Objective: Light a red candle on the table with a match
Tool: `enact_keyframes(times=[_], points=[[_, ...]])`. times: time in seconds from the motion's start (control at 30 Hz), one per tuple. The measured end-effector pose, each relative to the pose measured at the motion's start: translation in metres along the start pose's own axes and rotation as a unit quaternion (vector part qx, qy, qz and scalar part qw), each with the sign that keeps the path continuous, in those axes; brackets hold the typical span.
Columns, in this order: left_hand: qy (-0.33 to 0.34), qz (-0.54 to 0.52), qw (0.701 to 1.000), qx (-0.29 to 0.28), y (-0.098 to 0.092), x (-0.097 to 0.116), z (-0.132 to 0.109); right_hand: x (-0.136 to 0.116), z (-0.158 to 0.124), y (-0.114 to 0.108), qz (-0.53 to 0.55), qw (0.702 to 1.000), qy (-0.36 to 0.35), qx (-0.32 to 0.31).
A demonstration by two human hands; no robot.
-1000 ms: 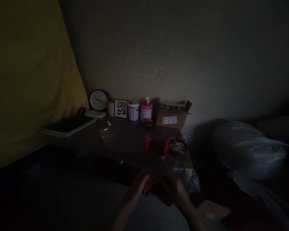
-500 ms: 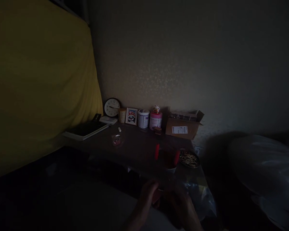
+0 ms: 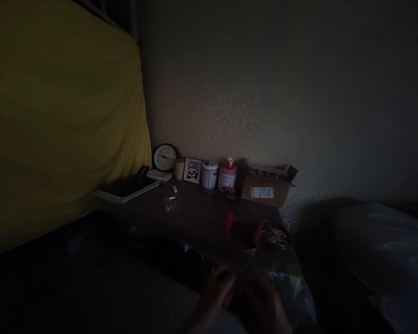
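Only the two hands and the forearms behind them show, low in the dim view. The left hand [image 3: 218, 288] and right hand [image 3: 266, 304] are bare, with no gloves, and no sleeves reach the wrists.

Tabletop [image 3: 198, 218]: dark, smooth, faint sheen, prob. wood laminate. Box [image 3: 266, 190] at 2 o'clock of table centre: matt brown cardboard w/ white paper label. Two tubs, white [image 3: 209, 174] and pink [image 3: 227, 176], at 12 o'clock: smooth, likely plastic. Curtain [image 3: 55, 120] at 9 o'clock: yellow cloth, matt, soft folds. Wall [image 3: 264, 93]: matt, fine-grained, speckled glint. Bag [image 3: 292, 287] at 5 o'clock by right hand [image 3: 268, 306]: thin clear plastic, crinkly, glossy. Left hand [image 3: 218, 290]: too dark to tell what it touches.
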State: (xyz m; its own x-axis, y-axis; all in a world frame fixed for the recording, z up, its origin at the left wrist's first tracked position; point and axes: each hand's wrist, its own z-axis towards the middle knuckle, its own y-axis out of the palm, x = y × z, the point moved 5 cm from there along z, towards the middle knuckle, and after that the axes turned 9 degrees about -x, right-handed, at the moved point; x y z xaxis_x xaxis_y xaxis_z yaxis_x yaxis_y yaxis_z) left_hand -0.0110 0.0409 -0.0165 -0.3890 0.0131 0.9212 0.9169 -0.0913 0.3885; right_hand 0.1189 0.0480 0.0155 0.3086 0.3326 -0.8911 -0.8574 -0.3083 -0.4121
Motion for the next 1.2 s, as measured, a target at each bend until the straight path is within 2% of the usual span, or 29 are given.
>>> enact_keyframes(times=[0.2,0.3,0.4,0.47,0.63,0.77,0.9,1.0,1.1,1.2], points=[[-0.011,-0.078,0.997,0.004,0.001,0.003,-0.009,0.005,0.003,0.016,0.192,0.981,0.034,-0.017],[-0.014,-0.075,0.997,0.002,0.002,0.003,-0.012,0.008,0.003,0.02,0.236,0.97,0.046,-0.025],[-0.005,-0.058,0.998,0.011,0.0,0.005,-0.012,0.008,0.002,0.014,0.241,0.969,0.048,0.004],[0.004,-0.04,0.999,0.026,-0.002,0.006,-0.012,0.01,0.001,0.008,0.244,0.968,0.048,0.045],[0.014,-0.038,0.997,0.06,-0.008,0.006,-0.008,0.013,0.0,0.003,0.182,0.978,0.016,0.104],[0.023,-0.046,0.994,0.093,-0.015,0.005,-0.007,-0.005,-0.003,0.013,0.12,0.989,-0.024,0.081],[0.027,-0.045,0.992,0.116,-0.021,0.006,-0.012,-0.029,-0.006,0.026,0.036,0.998,-0.043,0.02],[0.029,-0.041,0.993,0.106,-0.02,0.011,-0.016,-0.034,-0.006,0.032,-0.024,0.997,-0.07,-0.001],[0.038,-0.021,0.996,0.078,-0.014,0.017,-0.018,-0.032,-0.005,0.034,-0.061,0.992,-0.106,0.017],[0.047,-0.013,0.996,0.072,-0.012,0.02,-0.015,-0.031,-0.005,0.034,-0.065,0.992,-0.105,0.027]])
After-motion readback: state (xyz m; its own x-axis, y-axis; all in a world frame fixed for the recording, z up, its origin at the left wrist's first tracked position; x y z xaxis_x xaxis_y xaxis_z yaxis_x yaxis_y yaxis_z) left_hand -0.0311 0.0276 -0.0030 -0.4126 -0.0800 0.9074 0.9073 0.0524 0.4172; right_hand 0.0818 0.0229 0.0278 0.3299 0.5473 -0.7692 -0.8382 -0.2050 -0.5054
